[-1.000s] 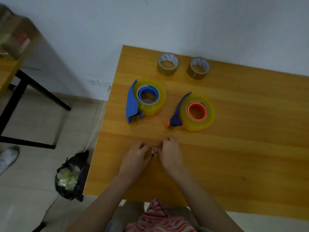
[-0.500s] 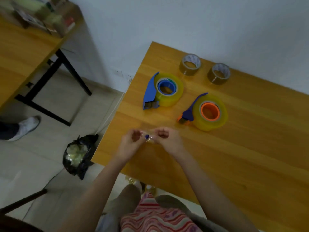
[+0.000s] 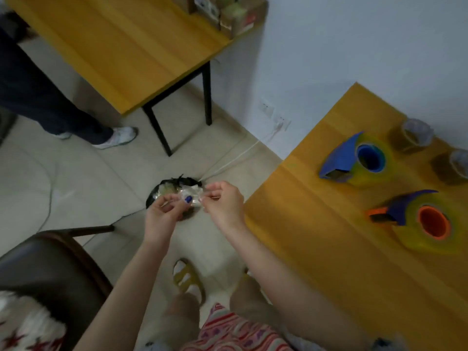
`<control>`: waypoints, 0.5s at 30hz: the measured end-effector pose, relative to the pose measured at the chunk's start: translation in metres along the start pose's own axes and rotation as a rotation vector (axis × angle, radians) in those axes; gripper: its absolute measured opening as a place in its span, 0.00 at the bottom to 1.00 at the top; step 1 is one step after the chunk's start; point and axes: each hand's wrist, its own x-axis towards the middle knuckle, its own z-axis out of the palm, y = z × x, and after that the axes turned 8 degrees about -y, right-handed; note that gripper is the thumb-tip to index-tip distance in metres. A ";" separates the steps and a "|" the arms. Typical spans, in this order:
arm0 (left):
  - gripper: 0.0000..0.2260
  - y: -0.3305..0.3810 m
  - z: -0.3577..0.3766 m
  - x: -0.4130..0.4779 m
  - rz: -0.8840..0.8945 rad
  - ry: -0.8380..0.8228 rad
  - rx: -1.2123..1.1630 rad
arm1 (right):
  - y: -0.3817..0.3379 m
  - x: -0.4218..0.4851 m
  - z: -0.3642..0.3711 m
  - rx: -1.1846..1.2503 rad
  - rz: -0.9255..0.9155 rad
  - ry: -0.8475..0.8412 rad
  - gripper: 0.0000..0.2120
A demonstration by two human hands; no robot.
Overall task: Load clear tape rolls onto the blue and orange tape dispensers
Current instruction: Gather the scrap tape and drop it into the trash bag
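On the wooden table [image 3: 316,224] at the right lies the blue dispenser [image 3: 340,158] with a yellowish clear roll [image 3: 387,163] on its hub. Nearer me lies the orange-hubbed dispenser [image 3: 397,211], also carrying a clear roll [image 3: 420,247]. My left hand [image 3: 162,214] and my right hand [image 3: 222,201] are off the table's left edge, above a black bin bag [image 3: 174,191]. Between their fingertips they pinch a crumpled scrap of clear tape [image 3: 191,195] with a small blue mark.
Two brown tape rolls [image 3: 410,135] [image 3: 453,168] stand at the table's far side by the wall. A second wooden table [image 3: 114,46] with boxes, another person's legs [image 3: 50,102], a dark chair [image 3: 50,269] and a white cable [image 3: 235,158] occupy the floor area left.
My view has swung left and down. Both hands carried the tape scrap off the table's left edge and now hold it over the bin bag. The dispensers have not moved.
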 end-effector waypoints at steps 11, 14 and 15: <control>0.04 -0.164 -0.143 0.116 -0.231 0.375 -0.311 | 0.174 0.161 0.177 -0.076 0.319 0.149 0.07; 0.07 -0.208 -0.159 0.150 -0.183 0.393 -0.360 | 0.219 0.218 0.198 -0.231 0.228 0.137 0.08; 0.08 -0.222 -0.164 0.160 -0.160 0.402 -0.380 | 0.233 0.238 0.204 -0.281 0.187 0.130 0.08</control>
